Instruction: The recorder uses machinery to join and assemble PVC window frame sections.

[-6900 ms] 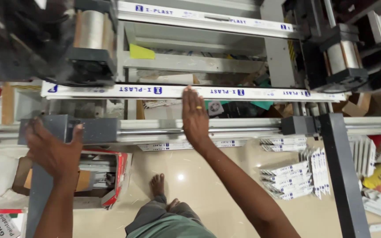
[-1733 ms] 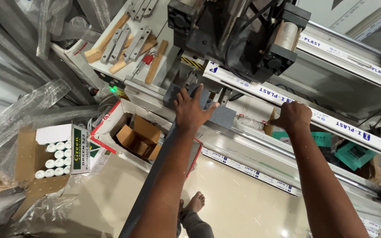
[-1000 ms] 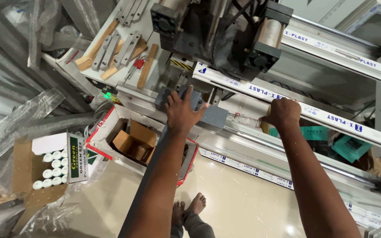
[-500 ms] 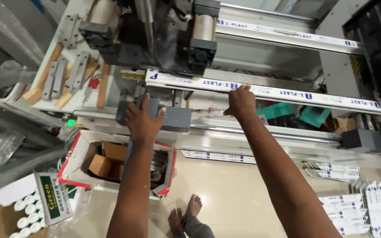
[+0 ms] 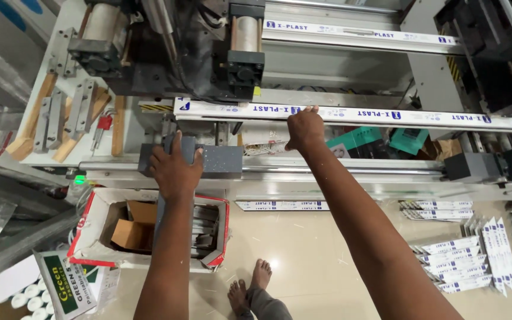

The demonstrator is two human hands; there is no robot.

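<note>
The view has swung back level, and my left hand (image 5: 176, 169) lies flat, fingers spread, on the grey block (image 5: 214, 161) while my right hand (image 5: 305, 127) curls its fingers on the white profile (image 5: 386, 115).

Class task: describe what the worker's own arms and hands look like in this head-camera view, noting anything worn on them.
Both arms are bare from the bottom edge of the picture up to the hands: no sleeves, gloves or wristbands show. The left hand and right hand show no rings or watch. The right forearm carries small pale specks, like dust.
</note>
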